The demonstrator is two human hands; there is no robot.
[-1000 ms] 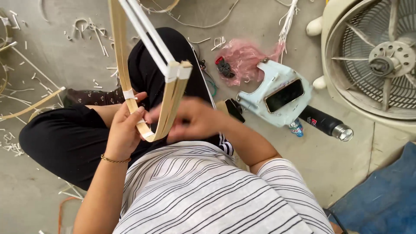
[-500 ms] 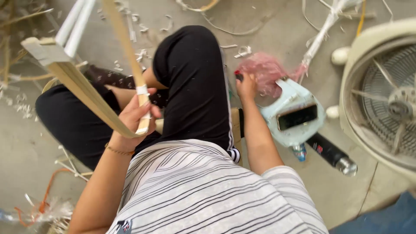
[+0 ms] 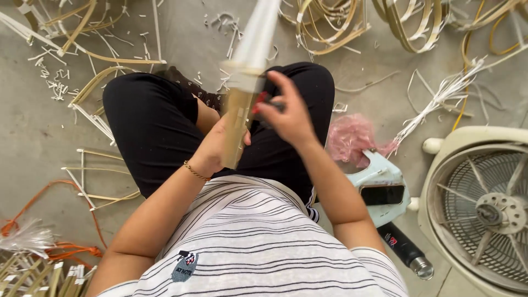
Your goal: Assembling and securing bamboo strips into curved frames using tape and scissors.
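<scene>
Left hand (image 3: pixel 217 144) grips bamboo strips (image 3: pixel 242 93); right hand (image 3: pixel 286 113) holds red tool (image 3: pixel 259 102); fan (image 3: pixel 484 206) at four o'clock.

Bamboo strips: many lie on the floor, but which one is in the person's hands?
The thick pale strip standing upright over the lap. The left hand grips its lower end and the right hand touches it; the others lie loose on the concrete floor.

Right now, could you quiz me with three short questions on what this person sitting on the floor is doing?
1. True or false: the left hand grips the bamboo frame.
2. What does the right hand hold? A) small red-handled tool B) phone C) flashlight
3. Which big appliance stands at the person's right?

Key: 1 true. 2 A. 3 the fan.
</scene>
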